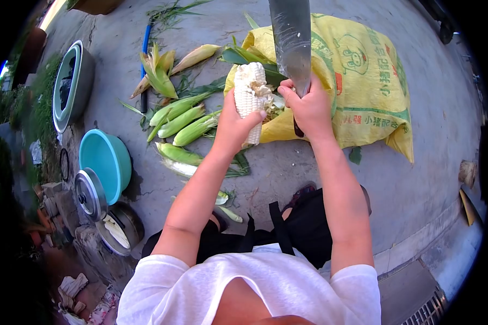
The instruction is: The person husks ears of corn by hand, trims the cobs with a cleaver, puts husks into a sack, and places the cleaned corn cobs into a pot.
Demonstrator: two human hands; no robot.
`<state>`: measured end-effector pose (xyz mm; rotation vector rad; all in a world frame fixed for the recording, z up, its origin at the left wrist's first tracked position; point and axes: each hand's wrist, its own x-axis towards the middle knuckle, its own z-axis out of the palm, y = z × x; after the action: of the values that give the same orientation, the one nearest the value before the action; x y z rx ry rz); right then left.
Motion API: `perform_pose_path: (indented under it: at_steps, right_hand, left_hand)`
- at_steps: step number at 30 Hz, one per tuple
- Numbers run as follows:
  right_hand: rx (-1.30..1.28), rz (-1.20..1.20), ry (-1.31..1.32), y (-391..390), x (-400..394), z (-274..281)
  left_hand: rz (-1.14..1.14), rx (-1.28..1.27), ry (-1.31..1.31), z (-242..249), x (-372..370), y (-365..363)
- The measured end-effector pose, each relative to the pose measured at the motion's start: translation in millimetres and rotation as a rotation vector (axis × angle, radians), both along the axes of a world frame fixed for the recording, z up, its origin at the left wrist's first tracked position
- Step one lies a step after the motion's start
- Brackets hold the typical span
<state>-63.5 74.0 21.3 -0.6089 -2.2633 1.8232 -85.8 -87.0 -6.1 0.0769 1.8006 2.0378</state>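
Note:
A husked white corn cob [249, 97] stands nearly upright in my left hand [237, 122], its fingers wrapped round the lower half. Part of the cob's upper right side is damaged and ragged. My right hand [309, 108] grips a wide cleaver [291, 38] by its handle, the blade pointing up and away from me. Blade and cob are side by side with a small gap between them. Behind both hands lies a yellow woven sack [363, 76], with green husks and scraps at its open mouth.
Several unhusked corn ears [181, 122] lie on the concrete to the left, near loose husks [160, 73] and a blue-and-black pole [145, 59]. Farther left are a teal basin [126, 157], a pot lid [90, 195], a pot [133, 222] and an oval tub [84, 81].

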Motion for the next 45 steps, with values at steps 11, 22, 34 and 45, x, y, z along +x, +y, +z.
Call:
perform_pose_path:
  at_steps: [11,22,34,45]
  right_hand:
    - [-0.121,0.068,0.059,-14.8,2.9,-5.8]
    - [0.141,0.025,0.07,-6.4,4.9,11.2]
    - [0.113,-0.084,0.018,4.0,4.8,32.0]
    - [-0.266,-0.127,0.211,-5.3,15.6,62.0]
  left_hand:
    - [-0.013,-0.25,0.374,6.7,0.3,-2.0]
    - [0.19,-0.769,0.734,5.4,-8.9,-11.6]
    - [-0.384,0.871,-0.295,64.2,0.4,-26.9]
    - [-0.258,0.52,-0.228,101.9,12.9,-17.5]
